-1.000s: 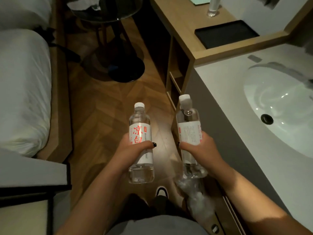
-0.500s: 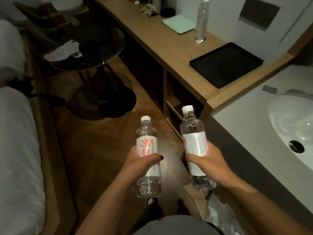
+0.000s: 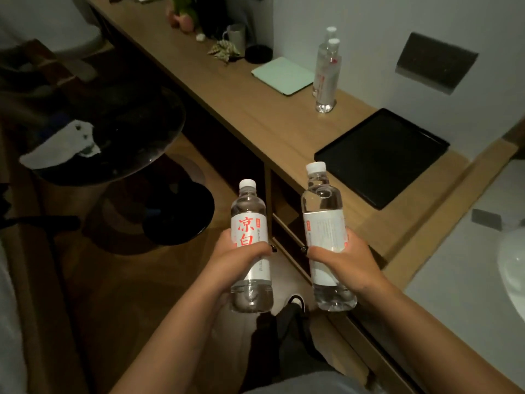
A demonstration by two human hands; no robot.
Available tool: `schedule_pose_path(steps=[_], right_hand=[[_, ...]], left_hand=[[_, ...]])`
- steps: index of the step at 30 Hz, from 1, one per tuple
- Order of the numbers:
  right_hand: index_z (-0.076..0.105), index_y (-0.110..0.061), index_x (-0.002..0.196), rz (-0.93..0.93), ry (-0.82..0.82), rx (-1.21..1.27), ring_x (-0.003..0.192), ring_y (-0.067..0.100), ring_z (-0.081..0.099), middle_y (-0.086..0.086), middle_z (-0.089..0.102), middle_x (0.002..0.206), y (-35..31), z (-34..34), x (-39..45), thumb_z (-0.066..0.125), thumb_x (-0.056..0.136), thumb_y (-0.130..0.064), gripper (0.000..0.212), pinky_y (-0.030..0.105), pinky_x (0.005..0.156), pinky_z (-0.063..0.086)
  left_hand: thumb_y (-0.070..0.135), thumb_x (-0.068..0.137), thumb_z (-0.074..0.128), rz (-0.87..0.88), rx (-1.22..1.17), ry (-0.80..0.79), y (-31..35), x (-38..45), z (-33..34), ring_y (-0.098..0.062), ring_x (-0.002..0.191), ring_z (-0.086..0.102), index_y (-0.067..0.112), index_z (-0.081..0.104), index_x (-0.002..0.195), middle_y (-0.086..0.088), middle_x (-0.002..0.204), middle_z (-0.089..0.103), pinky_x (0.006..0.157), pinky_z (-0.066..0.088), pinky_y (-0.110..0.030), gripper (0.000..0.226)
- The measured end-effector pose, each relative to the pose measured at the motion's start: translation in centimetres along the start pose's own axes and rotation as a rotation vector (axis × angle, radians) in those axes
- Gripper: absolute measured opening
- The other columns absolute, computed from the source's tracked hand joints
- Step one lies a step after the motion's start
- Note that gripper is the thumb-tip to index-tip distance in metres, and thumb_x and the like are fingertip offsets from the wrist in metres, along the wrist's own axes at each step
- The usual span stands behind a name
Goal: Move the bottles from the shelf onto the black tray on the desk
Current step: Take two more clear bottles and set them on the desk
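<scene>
You hold two water bottles upright, one in each hand, short of the black tray.

Your left hand clamps the red-lettered bottle; your right hand clamps the white-labelled bottle. The tray lies bare on the bench, beyond both; two more bottles stand behind the tray.

A hotel-like bedroom: long wooden desk, washbasin, round side table.

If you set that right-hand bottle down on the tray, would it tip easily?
Possibly. The bottle in the right hand is tall and narrow, so a nudge might topple it. It looks full, which probably steadies it. The black tray looks flat.
</scene>
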State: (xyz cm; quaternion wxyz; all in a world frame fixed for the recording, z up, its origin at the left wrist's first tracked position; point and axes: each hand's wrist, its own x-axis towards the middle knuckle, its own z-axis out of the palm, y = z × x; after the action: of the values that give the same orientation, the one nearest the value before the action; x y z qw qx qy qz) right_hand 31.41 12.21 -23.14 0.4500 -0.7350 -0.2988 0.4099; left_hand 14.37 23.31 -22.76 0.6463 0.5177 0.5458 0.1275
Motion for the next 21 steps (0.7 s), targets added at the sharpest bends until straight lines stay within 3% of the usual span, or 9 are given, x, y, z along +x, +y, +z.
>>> schedule_pose_path(steps=[6,9,13,21], right_hand=[[0.047,-0.034,0.096,0.029,0.008,-0.048,0.086,0.003,0.058,-0.010,0.058,0.094,-2.6,-2.4,9.6,0.076,0.076,-0.020,0.038,0.010,0.052,0.045],[0.051,-0.030,0.096,0.040,0.026,-0.086,0.084,0.005,0.060,-0.007,0.060,0.093,-3.9,-3.8,13.4,0.078,0.073,-0.022,0.036,0.014,0.058,0.049],[0.047,-0.030,0.115,0.134,0.084,-0.044,0.094,0.009,0.061,-0.007,0.060,0.104,-4.9,-4.9,17.8,0.081,0.063,-0.032,0.063,0.026,0.070,0.054],[0.047,-0.031,0.115,0.278,0.255,0.151,0.098,0.016,0.066,-0.002,0.063,0.108,-7.3,-4.1,27.6,0.082,0.048,-0.042,0.077,0.042,0.084,0.057]], left_hand=[[0.012,0.070,0.074,-0.024,-0.009,0.004,6.4,8.5,1.4,-0.022,0.074,0.067,0.008,0.054,0.112,-0.011,0.090,0.065,0.050,0.052,-0.026,0.047],[0.010,0.068,0.075,-0.039,-0.038,-0.014,9.3,12.2,2.3,-0.025,0.071,0.067,0.005,0.057,0.107,-0.014,0.086,0.065,0.057,0.056,-0.031,0.043],[0.008,0.071,0.073,-0.054,-0.060,-0.068,12.9,17.1,3.2,-0.023,0.066,0.066,0.006,0.057,0.107,-0.014,0.085,0.066,0.051,0.052,-0.027,0.040],[0.002,0.070,0.074,-0.072,-0.026,-0.184,20.1,29.9,4.5,-0.018,0.046,0.065,-0.001,0.055,0.112,-0.017,0.080,0.065,0.043,0.049,-0.025,0.047]])
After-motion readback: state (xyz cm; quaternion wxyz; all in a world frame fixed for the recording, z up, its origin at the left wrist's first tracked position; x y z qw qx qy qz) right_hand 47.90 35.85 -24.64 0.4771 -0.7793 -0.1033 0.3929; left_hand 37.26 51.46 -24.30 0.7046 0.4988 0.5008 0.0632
